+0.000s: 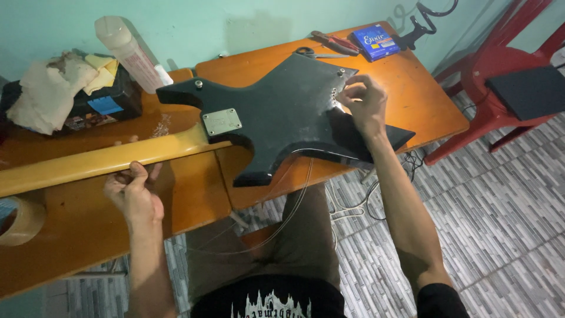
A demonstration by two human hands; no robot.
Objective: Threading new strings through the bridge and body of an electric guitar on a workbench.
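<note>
A black, pointed electric guitar body (282, 112) lies face down across two wooden tables, its pale wooden neck (88, 162) running off to the left. A silver neck plate (222, 121) is screwed to its back. My right hand (365, 103) rests on the body's right side, fingertips pinched at a row of small string holes. My left hand (135, 191) is below the neck, thumb and fingers pinched together on a thin guitar string (276, 229). The string loops down over my lap between both hands.
On the right table (424, 100) lie a blue string box (375, 41), red-handled pliers (335, 42) and scissors (315, 54). The left table (194, 194) holds a tape roll (20, 221), a black box with rags (70, 94) and a plastic bottle (129, 53). A red chair (506, 65) stands right.
</note>
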